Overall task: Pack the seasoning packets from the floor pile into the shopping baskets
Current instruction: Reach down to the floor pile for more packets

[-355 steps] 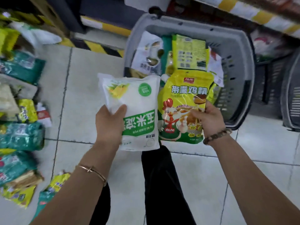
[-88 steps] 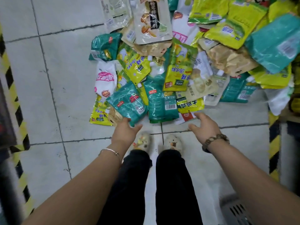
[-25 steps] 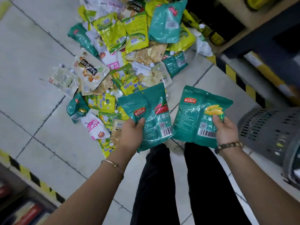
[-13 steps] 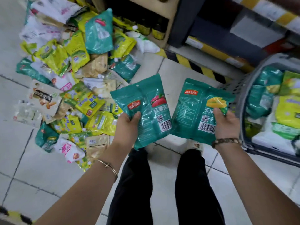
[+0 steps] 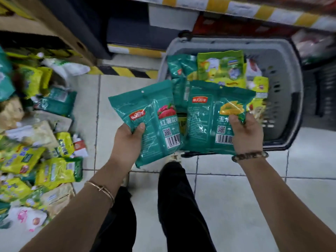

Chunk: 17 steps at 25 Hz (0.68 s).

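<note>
Swung away from floor pile point(image 5: 45, 142) toward grey basket point(image 5: 294, 99) since half a second ago. Nearest: left hand point(image 5: 127, 140) gripping red-picture teal packet point(image 5: 151, 120), thumb over its lower left edge. Right hand point(image 5: 247, 135) pinching yellow-picture teal packet point(image 5: 209, 120) at its right side, before the basket's near rim. Probably light, soft and slippery: hold by sealed edges. Beyond, basket already part-filled.
</note>
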Tool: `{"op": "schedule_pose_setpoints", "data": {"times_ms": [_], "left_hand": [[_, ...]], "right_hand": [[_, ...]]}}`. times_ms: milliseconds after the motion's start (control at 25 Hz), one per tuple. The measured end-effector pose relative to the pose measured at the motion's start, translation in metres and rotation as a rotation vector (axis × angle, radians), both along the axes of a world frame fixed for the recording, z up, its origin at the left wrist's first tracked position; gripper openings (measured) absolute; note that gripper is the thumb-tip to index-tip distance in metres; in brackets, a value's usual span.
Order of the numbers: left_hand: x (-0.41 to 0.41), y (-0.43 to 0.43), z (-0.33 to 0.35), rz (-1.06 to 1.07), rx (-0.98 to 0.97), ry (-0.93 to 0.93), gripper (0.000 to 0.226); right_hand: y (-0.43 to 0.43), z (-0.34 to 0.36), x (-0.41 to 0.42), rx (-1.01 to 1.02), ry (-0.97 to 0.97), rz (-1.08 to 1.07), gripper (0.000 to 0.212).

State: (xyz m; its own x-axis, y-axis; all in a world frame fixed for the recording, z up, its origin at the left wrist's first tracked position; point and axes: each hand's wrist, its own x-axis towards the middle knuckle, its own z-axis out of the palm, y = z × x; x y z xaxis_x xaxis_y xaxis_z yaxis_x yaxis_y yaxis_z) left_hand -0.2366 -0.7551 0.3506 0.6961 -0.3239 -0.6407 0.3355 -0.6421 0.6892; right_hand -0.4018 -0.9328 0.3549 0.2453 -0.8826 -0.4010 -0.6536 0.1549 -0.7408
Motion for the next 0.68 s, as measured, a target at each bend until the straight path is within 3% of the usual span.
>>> {"op": "schedule_pose_setpoints", "data": {"times_ms": [240,480,600,680], "left_hand": [[-0.030,-0.101,-0.013,-0.195,-0.042,-0.038,0.018],[-0.033,-0.205,-0.053,-0.250,-0.051,-0.001,0.031],[-0.041,-0.240,-0.069,-0.259,0.035,0.041,0.026],[-0.044,-0.248,-0.087,-0.247,0.088,0.081,0.037]], "right_hand": [[-0.090,-0.004,-0.055,-0.083,-0.036,-0.114,0.022],[-0.179,-0.021,-0.051,-0.131,-0.073,-0.092,0.021],[-0.211,-0.056,-0.041,-0.140,-0.003,-0.107,0.017],[-0.227,-0.088,-0.040,-0.082,0.148,-0.187,0.023]]}}
